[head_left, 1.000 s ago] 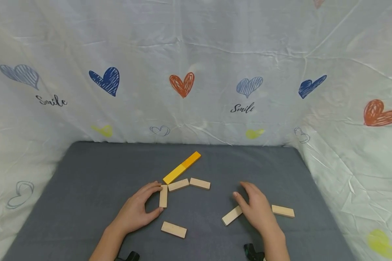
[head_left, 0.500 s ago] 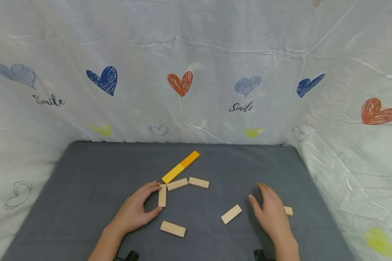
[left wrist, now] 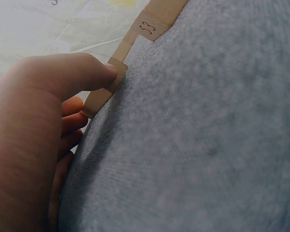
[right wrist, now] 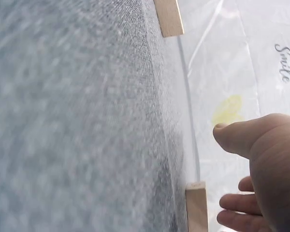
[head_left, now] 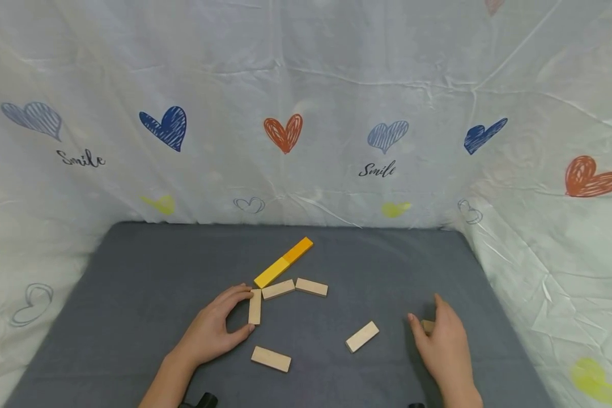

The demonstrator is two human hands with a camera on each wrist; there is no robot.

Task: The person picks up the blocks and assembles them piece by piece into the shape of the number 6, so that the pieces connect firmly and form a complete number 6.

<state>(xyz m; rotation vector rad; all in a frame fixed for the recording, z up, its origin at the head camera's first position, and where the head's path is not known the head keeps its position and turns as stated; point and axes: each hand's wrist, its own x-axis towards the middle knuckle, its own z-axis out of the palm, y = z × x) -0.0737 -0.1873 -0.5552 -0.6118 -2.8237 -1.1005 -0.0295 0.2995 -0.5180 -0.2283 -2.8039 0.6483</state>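
Observation:
My left hand [head_left: 211,326] holds a plain wooden block [head_left: 255,307] lengthwise, thumb at its near end and fingers at its far end. In the left wrist view, the thumb presses the end face of that block [left wrist: 117,82]. Over on the right, my right hand [head_left: 443,343] hovers with thumb and fingers apart above another wooden block [head_left: 428,327], which it mostly hides. The right wrist view shows the thumb clear of that block [right wrist: 197,208].
Two wooden blocks, one slanted [head_left: 279,289] and one beyond it [head_left: 311,287], continue from the held block in an arc. Behind them lie a yellow block [head_left: 272,273] and an orange block [head_left: 298,249] end to end. Loose blocks lie at front [head_left: 271,359] and centre right [head_left: 362,337].
My right hand has moved right, from over the centre-right block to over the rightmost block. My left hand has kept its place on its block.

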